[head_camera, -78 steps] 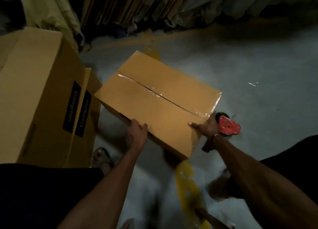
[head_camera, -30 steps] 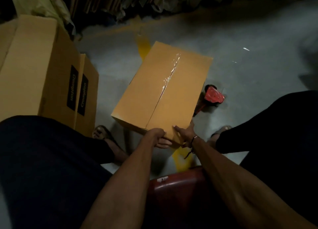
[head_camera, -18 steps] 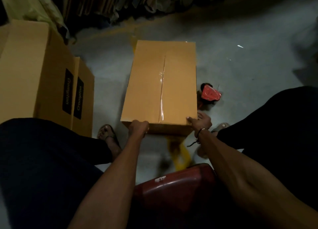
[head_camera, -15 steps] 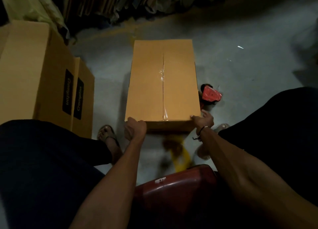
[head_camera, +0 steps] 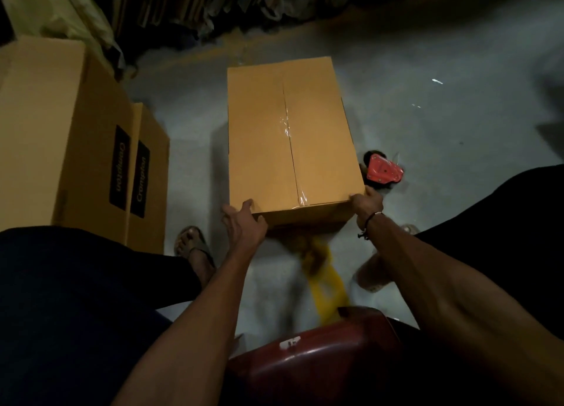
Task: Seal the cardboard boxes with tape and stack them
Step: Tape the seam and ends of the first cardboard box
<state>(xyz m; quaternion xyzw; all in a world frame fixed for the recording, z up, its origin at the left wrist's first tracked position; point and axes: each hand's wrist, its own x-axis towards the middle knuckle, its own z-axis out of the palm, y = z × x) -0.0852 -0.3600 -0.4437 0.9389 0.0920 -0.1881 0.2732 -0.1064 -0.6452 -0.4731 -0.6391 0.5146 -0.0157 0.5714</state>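
A brown cardboard box (head_camera: 259, 143) stands on the grey floor in front of me, its long side pointing away. Clear tape (head_camera: 290, 149) runs along its top seam. My left hand (head_camera: 241, 222) grips the near left corner, fingers over the top edge. My right hand (head_camera: 367, 204) holds the near right corner, with a dark band on the wrist. A red tape dispenser (head_camera: 383, 172) lies on the floor just right of the box. Two taller boxes with black labels (head_camera: 91, 149) stand side by side at the left.
A red stool edge (head_camera: 320, 360) is under me at the bottom. My feet in sandals (head_camera: 192, 247) rest beside a yellow floor marking (head_camera: 323, 277). Flattened cartons and plastic sheets (head_camera: 213, 5) line the back wall. Grey floor extends to the right.
The box has turned from slanting across the floor until its seam points straight away from me. Both hands shifted along its near edge to the two near corners.
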